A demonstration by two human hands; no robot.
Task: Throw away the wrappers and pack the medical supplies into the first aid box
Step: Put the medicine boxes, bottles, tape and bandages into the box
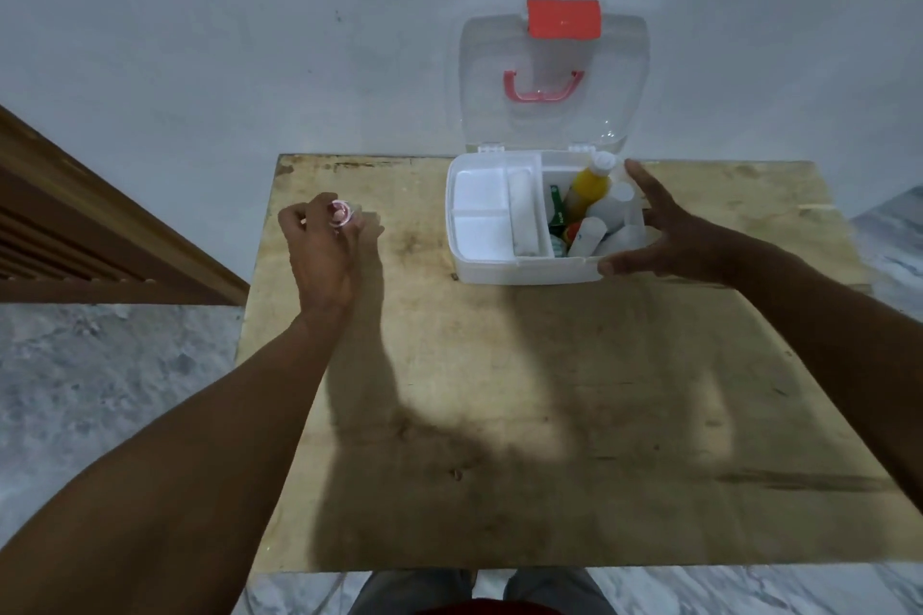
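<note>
The white first aid box [524, 271] stands open on the far part of the wooden table [549, 390]. Its clear lid [552, 115], with a red latch and red handle, leans against the wall. Inside lie a yellow bottle [589, 190], white bottles, small green and red items, and a white gauze roll [525, 210] in the tray. My right hand [664, 235] spans the box's right end, thumb on the front corner, fingers spread along the far side. My left hand [324, 240], at the table's left, pinches a small pink-and-white roll [341, 213] in its fingertips.
A brown wooden rail with slats [100, 225] runs at the left. The grey wall [299, 40] rises right behind the table. Marble floor [100, 390] surrounds the table. My legs show under the near edge.
</note>
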